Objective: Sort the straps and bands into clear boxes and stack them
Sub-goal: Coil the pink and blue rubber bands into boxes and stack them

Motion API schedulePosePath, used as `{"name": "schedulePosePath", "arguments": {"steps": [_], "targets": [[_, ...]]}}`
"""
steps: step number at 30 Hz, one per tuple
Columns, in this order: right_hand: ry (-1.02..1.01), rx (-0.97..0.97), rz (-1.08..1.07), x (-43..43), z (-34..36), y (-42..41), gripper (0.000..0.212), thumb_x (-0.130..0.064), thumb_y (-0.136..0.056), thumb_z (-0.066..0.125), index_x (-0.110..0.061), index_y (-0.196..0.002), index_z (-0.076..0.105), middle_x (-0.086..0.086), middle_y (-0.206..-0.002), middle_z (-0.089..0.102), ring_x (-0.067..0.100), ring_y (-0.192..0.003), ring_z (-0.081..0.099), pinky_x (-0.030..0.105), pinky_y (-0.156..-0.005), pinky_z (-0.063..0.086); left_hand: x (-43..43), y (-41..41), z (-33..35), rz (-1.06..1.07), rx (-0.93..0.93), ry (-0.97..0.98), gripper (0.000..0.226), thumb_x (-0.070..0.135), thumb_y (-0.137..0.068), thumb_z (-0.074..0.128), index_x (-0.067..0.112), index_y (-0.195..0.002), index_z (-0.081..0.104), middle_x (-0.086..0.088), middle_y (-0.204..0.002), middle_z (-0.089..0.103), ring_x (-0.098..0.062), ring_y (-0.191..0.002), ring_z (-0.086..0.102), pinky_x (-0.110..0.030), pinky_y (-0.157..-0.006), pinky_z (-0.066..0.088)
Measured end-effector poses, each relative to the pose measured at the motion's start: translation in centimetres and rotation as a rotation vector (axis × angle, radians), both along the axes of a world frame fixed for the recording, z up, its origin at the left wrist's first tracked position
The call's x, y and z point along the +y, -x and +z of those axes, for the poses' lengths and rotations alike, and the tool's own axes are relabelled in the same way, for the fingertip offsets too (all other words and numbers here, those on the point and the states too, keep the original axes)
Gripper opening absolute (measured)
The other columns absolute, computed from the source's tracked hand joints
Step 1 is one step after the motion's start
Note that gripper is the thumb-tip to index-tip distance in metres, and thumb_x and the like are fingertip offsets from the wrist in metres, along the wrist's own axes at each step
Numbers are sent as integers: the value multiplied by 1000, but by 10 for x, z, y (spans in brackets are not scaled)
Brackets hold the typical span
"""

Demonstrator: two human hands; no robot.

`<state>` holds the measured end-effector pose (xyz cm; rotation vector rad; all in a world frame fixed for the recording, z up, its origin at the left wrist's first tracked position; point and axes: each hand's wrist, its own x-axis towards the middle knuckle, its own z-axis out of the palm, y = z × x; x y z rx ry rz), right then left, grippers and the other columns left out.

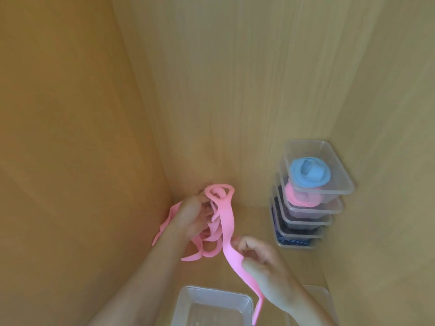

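1. Left grip [190, 215], a bare hand, is clenched round the gathered loops of a long, flat pink rubber band [227, 222], held above the wooden shelf [249, 217] near its back left corner.
2. From that bundle the band's long axis runs down and toward the front edge. One loose tail hangs over the near side.
3. One empty clear plastic box [216, 295] sits at the shelf's front edge, just below the hanging tail. I judge it to be the band's destination, lying straight down from both grips.
4. Right grip [266, 262], the other bare hand, pinches the tail between thumb and fingers. It is the nearer one to the empty box.
5. A second clear plastic piece [317, 291] shows behind the right wrist; box or lid, I cannot tell.
6. One stack of clear boxes [313, 209], about five high, stands by the right wall. The top holds one coiled blue band [308, 171], the next a coiled pink band [294, 196], and the lower ones hold dark contents.
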<state>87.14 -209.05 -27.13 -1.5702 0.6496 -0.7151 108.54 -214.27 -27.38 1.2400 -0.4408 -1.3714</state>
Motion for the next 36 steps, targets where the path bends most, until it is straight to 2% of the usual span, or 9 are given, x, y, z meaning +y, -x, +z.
{"name": "schedulePosePath", "arguments": {"steps": [2,6,11,19,21,23,27,32,36], "targets": [[64,123,-14,-1,-2,2,12,-29,-69,51,-17,-68,51,-6,-73,58,17,-63,42,36,-60,33,-4,-1,10,2,49,108,51,-13,-94,41,20,-126,64,-16,-99,69,-27,-79,62,-40,-72,50],[120,273,-37,-13,-1,4,25,-36,-68,49,-14,-77,57,13,-80,62,10,-60,44,33,-60,36,-9,8,36,-46,-95,209,35,-13,-93,46,8,-103,72,-11,-84,71,-18,-55,63,-24,-48,49],[37,352,39,-30,11,11,18,-32,-77,55,-24,-89,66,3,-82,70,15,-72,65,34,-69,52,-11,14,67,-32,-308,336,30,-15,-93,49,3,-103,71,-9,-89,72,-17,-66,63,-26,-60,49],[-67,-35,-331,-91,66,-18,28,-48,-98,56,-28,-109,71,-16,-106,74,0,-103,66,32,-102,47,-17,18,121,-84,-710,481,36,-23,-88,46,-5,-103,73,-2,-91,76,-4,-79,70,-12,-70,50],[-53,-87,-376,-104,85,-32,28,-42,-101,56,-21,-99,74,7,-107,73,24,-104,68,42,-101,47,-16,19,130,-108,-790,498,43,-28,-85,43,-4,-102,74,-3,-96,78,-7,-87,72,-15,-78,50],[-56,-159,-421,-113,101,-41,20,-31,-100,60,-22,-91,76,14,-103,73,25,-92,68,38,-90,49,-16,20,139,-114,-829,521,43,-28,-84,44,-3,-101,74,-1,-97,78,-7,-90,72,-17,-81,50],[-28,-270,-464,-126,121,-46,14,-20,-96,67,-24,-86,77,4,-88,76,11,-80,65,28,-80,48,-13,18,152,-56,-897,575,42,-20,-89,51,10,-109,73,-10,-100,74,-6,-74,70,-18,-71,53],[64,-338,-510,-125,139,-40,27,-19,-93,71,-37,-74,78,-7,-76,71,7,-73,61,21,-73,47,-14,11,157,45,-919,565,69,-9,-90,62,32,-143,47,-18,-98,68,-32,-81,73,-37,-78,60],[97,-349,-525,-123,152,-31,25,-20,-89,76,-38,-72,77,-12,-67,64,6,-66,56,19,-66,46,-17,2,166,106,-841,522,41,-3,-92,67,17,-128,60,-15,-102,69,-35,-86,74,-56,-87,57]]}}
